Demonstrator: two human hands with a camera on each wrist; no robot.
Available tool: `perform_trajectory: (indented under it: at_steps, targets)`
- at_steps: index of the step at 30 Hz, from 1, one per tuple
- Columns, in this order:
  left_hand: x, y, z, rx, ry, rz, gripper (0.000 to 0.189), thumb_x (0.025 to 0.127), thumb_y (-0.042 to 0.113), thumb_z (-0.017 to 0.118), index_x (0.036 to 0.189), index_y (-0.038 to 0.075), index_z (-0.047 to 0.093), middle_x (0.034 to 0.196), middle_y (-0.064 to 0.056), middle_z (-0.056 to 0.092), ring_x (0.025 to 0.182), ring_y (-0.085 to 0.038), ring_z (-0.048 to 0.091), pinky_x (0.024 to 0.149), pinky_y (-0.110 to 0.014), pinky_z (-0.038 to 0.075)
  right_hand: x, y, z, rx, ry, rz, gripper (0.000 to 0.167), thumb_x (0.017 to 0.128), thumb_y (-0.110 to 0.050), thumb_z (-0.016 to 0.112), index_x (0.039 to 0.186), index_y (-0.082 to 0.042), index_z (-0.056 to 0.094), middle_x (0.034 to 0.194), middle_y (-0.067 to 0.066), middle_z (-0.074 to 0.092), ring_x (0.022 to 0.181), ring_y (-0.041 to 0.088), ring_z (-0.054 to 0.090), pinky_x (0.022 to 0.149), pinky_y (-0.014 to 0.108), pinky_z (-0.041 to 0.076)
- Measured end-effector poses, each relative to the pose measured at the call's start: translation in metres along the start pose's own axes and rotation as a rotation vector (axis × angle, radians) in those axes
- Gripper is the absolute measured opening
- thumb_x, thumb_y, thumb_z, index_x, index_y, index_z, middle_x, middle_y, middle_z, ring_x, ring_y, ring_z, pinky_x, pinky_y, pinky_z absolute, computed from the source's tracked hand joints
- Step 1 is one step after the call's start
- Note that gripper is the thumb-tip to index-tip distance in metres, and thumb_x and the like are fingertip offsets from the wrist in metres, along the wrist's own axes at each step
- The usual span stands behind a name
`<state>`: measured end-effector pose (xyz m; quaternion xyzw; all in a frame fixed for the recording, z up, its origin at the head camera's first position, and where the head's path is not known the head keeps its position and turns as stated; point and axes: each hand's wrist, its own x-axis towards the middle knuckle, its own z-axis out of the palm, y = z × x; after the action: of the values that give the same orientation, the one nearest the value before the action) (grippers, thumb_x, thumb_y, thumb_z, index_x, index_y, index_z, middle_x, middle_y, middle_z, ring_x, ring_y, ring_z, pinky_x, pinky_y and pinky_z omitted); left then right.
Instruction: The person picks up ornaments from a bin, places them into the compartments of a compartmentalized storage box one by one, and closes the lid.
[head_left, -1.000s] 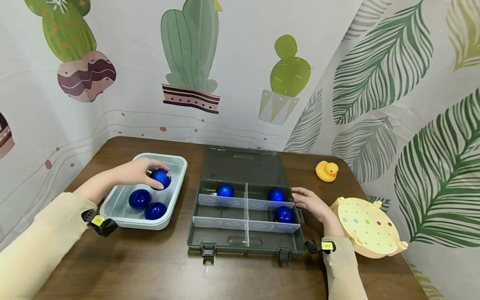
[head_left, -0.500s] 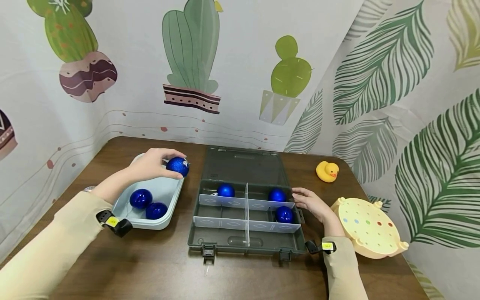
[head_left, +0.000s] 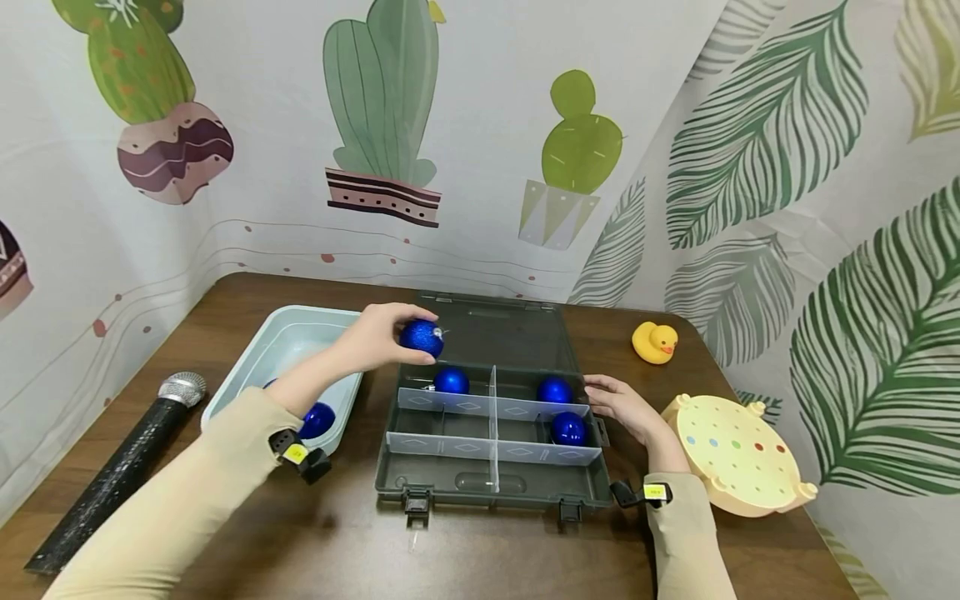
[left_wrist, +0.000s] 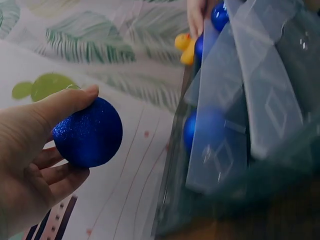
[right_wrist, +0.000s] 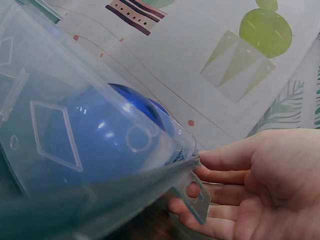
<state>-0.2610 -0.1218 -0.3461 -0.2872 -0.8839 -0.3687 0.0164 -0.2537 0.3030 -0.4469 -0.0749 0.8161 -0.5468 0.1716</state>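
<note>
My left hand pinches a glittery blue Christmas bauble between thumb and fingers. It holds the ball in the air by the back left part of a grey divided plastic case, whose lid lies folded back. Inside the case, one blue bauble sits in the back left compartment, another bauble in the back right, and a shiny bauble in the middle right. My right hand rests at the case's right side, thumb tip at the rim and fingers along the outside by a latch.
Left of the case stands a pale blue tub with shiny blue baubles, partly hidden by my left arm. A black microphone lies at the far left. A rubber duck and a cream round pegboard-like toy are on the right.
My left hand has lifted the glittery bauble out of the tub and carried it rightward to the case, uncovering the microphone. My right hand has stayed put.
</note>
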Motion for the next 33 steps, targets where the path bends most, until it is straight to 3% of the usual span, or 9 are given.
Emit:
perform_trajectory:
  at_steps: [9,14,18,24,33]
  targets:
    - [0.017,0.026,0.045,-0.024,-0.059,0.080,0.057,0.077,0.027,0.084,0.127,0.007,0.064,0.127,-0.014,0.065,0.113,-0.032,0.064,0.093,-0.045,0.054,0.000,0.000,0.000,0.000,0.002,-0.003,0.051,0.103,-0.014,0.044,0.142,0.016,0.031,0.145,0.037,0.034,0.119,0.024,0.055,0.102,0.036,0.048]
    - [0.024,0.038,0.070,-0.053,-0.113,0.110,0.056,0.077,0.028,0.084,0.127,0.010,0.064,0.127,-0.010,0.065,0.114,-0.028,0.063,0.094,-0.041,0.054,-0.001,-0.001,0.000,0.003,0.009,-0.001,0.050,0.103,-0.015,0.044,0.142,0.016,0.032,0.144,0.036,0.036,0.112,0.013,0.057,0.099,0.030,0.049]
    - [0.027,0.044,0.088,-0.053,-0.134,0.129,0.055,0.077,0.028,0.084,0.125,0.012,0.065,0.125,-0.008,0.066,0.113,-0.026,0.064,0.092,-0.038,0.055,0.000,-0.001,0.000,0.006,0.004,-0.004,0.050,0.103,-0.014,0.044,0.141,0.016,0.032,0.144,0.037,0.036,0.115,0.018,0.056,0.098,0.029,0.049]
    - [0.031,0.050,0.107,-0.023,-0.173,0.113,0.056,0.077,0.030,0.084,0.126,0.010,0.065,0.126,-0.008,0.066,0.114,-0.026,0.063,0.091,-0.037,0.056,0.001,-0.001,0.000,-0.008,0.001,-0.005,0.051,0.103,-0.014,0.044,0.142,0.016,0.031,0.144,0.037,0.035,0.124,0.032,0.051,0.104,0.039,0.047]
    - [0.033,0.056,0.128,0.052,-0.239,0.087,0.056,0.077,0.033,0.084,0.126,0.014,0.065,0.129,-0.007,0.065,0.122,-0.025,0.058,0.101,-0.040,0.049,0.001,0.000,0.000,0.002,0.003,-0.006,0.050,0.103,-0.013,0.044,0.141,0.016,0.032,0.144,0.037,0.036,0.121,0.026,0.053,0.101,0.032,0.048]
